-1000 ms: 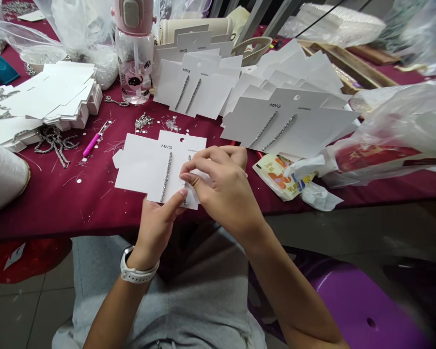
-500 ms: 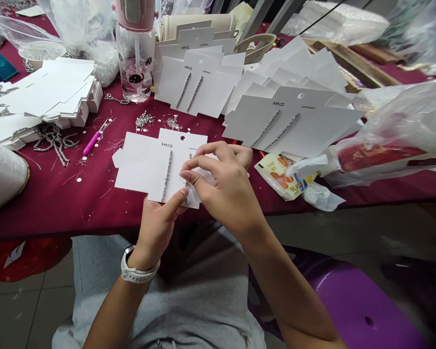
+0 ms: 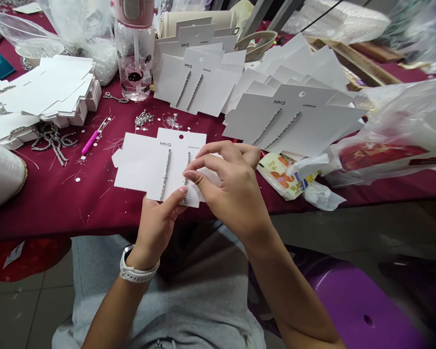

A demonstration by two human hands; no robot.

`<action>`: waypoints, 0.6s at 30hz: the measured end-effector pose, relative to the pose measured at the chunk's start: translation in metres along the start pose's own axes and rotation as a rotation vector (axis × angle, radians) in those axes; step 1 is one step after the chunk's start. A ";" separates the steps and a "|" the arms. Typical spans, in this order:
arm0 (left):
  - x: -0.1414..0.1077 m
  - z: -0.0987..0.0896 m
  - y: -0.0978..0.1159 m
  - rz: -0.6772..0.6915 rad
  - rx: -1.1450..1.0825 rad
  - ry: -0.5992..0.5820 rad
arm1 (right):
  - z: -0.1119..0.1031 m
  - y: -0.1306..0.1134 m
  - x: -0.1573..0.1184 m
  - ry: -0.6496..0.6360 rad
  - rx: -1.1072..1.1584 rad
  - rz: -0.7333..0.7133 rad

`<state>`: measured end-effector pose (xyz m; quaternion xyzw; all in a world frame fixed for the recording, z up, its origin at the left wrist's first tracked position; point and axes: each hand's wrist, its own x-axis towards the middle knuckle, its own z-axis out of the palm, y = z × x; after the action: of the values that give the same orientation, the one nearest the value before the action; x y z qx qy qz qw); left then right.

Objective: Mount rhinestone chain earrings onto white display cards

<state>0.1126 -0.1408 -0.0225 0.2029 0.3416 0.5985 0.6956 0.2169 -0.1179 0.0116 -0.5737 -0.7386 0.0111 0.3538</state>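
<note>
My left hand [image 3: 160, 224] grips the lower edge of a white MNG earring card [image 3: 179, 162], thumb on the front and fingers behind it. Down the card run two sparkling silver strands: the left strand [image 3: 165, 174] shows whole, while the right strand [image 3: 189, 157] is partly covered by fingers. Over that right strand, my right hand [image 3: 234, 186] is closed in a pinch, thumb and index fingertips meeting on it. Its other fingers curl above the card's right side. Behind the held card, a blank white flap [image 3: 136, 162] sticks out to the left.
Finished earring cards [image 3: 298, 116] lean in stacks at the back right. A pink-lidded bottle [image 3: 134, 63] stands behind. Left are a card pile [image 3: 58, 92], silver chains [image 3: 54, 143] and a pink-handled hook [image 3: 90, 143]. A snack wrapper [image 3: 283, 177] lies right, near the table edge.
My right hand has shifted slightly right, its fingertips still at the right strand and showing more of its upper part. The left hand and card have barely moved.
</note>
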 end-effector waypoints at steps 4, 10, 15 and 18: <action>0.000 0.001 0.000 0.001 0.010 0.007 | -0.002 0.001 -0.001 0.018 -0.056 -0.030; -0.001 0.002 0.002 -0.015 0.012 0.045 | -0.011 0.004 -0.005 -0.024 -0.123 -0.089; 0.000 0.001 0.001 -0.014 0.023 0.044 | -0.012 0.000 -0.006 -0.024 -0.126 -0.071; 0.000 0.001 0.000 -0.011 0.031 0.036 | -0.010 -0.003 -0.003 -0.020 -0.106 -0.057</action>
<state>0.1130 -0.1407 -0.0217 0.2008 0.3644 0.5930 0.6893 0.2197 -0.1258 0.0191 -0.5701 -0.7578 -0.0322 0.3156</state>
